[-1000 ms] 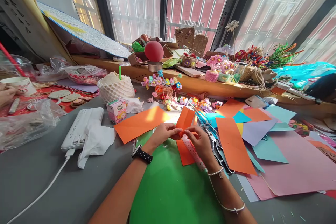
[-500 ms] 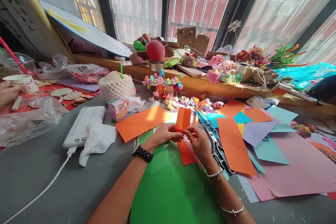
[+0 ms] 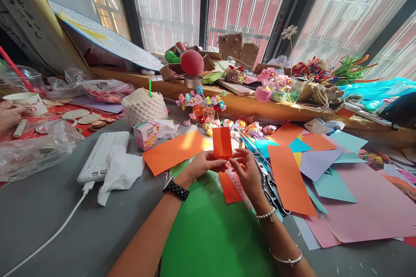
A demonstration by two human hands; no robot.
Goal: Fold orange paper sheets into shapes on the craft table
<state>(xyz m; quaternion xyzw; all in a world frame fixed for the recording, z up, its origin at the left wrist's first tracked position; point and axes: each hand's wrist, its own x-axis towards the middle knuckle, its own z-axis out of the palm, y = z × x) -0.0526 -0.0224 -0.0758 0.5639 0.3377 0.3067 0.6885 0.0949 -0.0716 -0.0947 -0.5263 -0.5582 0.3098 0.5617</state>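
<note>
A small folded piece of orange paper (image 3: 222,142) is held upright above the green mat, its crease running down the middle. My left hand (image 3: 206,163) pinches its lower edge between thumb and fingers. Just right of the paper is my right hand (image 3: 245,171), fingers parted and the thumb close to the lower corner; whether a fingertip touches it I cannot tell. Beneath the hands, an orange strip (image 3: 230,189) and a pink speckled strip (image 3: 239,188) lie on the green mat (image 3: 214,233).
Scissors (image 3: 268,181) lie right of my right hand, beside an orange sheet (image 3: 290,181) and a pink sheet (image 3: 373,207). A power bank (image 3: 104,153), tissue (image 3: 121,175) and small box (image 3: 145,135) stand left. Another person's hand (image 3: 9,117) is by a paper cup (image 3: 30,103).
The folded orange paper has shifted slightly left and turned its face more toward me. My right hand's fingers have come apart from its lower edge, where they were pinched.
</note>
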